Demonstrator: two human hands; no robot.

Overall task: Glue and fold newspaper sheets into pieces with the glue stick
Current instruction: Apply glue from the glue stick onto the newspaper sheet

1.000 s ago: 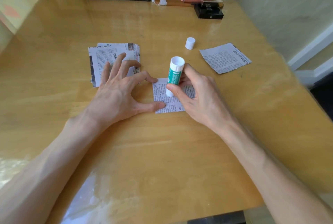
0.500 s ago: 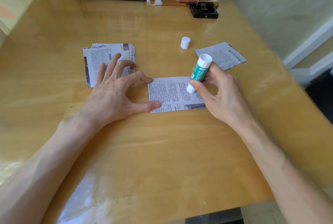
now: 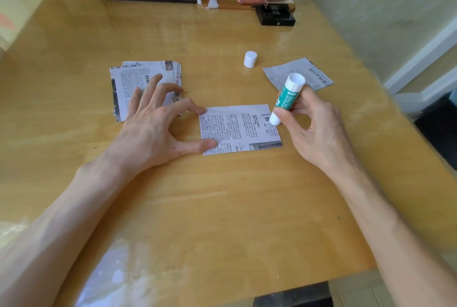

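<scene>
Head view, largest first: what's on the table (image 3: 222,207)?
— Newspaper sheet (image 3: 237,128), flat, centre. Left hand (image 3: 153,131) spread open, thumb and forefinger pressing the sheet's left edge.
Right hand (image 3: 314,128)?
— Grips the glue stick (image 3: 286,101), tilted, tip at the sheet's right edge. Cap (image 3: 250,59) upright beyond, apart.

A newspaper sheet (image 3: 238,128) was laid on the table (image 3: 222,207), a stack (image 3: 138,81) to its left, a cap (image 3: 250,59) behind it.
</scene>
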